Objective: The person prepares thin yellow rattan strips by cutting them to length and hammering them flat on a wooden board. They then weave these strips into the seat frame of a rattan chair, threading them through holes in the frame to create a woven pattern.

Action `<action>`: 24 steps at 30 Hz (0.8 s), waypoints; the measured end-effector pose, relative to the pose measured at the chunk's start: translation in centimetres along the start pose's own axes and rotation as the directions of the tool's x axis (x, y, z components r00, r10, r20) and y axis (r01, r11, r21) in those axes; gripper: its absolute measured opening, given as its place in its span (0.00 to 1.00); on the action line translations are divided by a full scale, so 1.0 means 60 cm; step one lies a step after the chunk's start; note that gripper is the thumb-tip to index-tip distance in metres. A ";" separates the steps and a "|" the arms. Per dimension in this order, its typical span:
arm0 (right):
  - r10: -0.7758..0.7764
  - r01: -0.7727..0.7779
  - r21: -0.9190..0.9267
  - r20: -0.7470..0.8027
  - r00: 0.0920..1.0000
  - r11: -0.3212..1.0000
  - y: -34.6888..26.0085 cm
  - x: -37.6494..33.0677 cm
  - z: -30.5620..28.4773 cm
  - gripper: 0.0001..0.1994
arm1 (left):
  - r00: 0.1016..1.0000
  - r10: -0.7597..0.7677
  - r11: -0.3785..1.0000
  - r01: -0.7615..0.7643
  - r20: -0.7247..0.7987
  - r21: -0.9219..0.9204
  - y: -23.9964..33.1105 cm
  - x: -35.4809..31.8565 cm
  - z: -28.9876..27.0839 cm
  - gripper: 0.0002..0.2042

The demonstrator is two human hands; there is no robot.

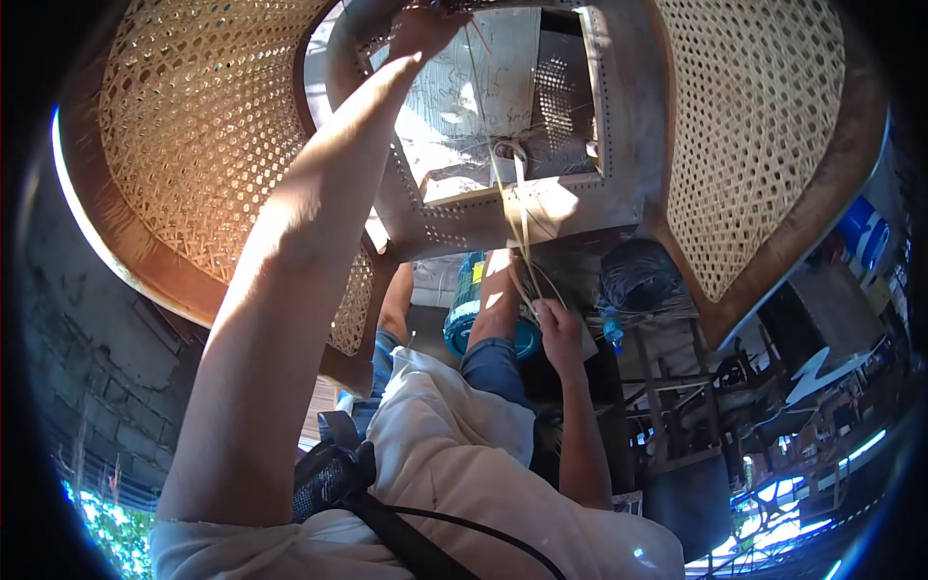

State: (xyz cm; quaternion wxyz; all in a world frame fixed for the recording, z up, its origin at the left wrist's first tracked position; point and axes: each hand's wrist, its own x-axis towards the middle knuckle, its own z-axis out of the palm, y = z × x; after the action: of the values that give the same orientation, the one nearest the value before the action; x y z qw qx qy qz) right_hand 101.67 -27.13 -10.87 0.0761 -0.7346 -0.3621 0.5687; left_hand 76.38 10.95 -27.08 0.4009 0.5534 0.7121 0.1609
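Right grip: right hand [559, 324] closed narrowly on pale cane strands [519, 232] below the seat.
Left grip: left hand [425, 29] reached the chair frame [619, 106] top; closure unclear.
Strands: ran up through the seat's rim holes.
Technique: likely keep strands taut, untwisted.
Surroundings: 2 woven cane panels [193, 135] flanked the seat.
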 end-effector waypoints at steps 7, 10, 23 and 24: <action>0.069 -0.067 0.052 -0.027 0.997 0.996 -0.008 0.006 0.035 0.14 | 0.834 -0.426 0.816 0.521 0.351 -0.249 0.048 -0.266 0.023 0.19; 0.095 -0.094 0.036 -0.012 0.995 0.995 -0.021 -0.026 0.037 0.14 | 0.831 -0.294 0.720 0.517 0.472 -0.463 0.089 -0.422 0.032 0.27; -0.053 0.045 0.171 0.043 0.998 0.984 -0.063 -0.116 0.052 0.13 | 0.810 -0.390 0.813 0.526 0.439 -0.249 0.086 -0.606 0.021 0.19; -0.062 0.046 0.198 0.074 0.995 0.979 -0.081 -0.123 0.047 0.13 | 0.828 -0.374 0.769 0.529 0.419 -0.360 0.077 -0.600 0.028 0.18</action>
State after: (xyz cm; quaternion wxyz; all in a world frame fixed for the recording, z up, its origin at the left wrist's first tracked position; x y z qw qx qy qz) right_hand 96.30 -28.99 -3.52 0.1490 -0.6901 -0.3266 0.6284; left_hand 83.06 -20.85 -10.85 0.6582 0.2700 0.6907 0.1297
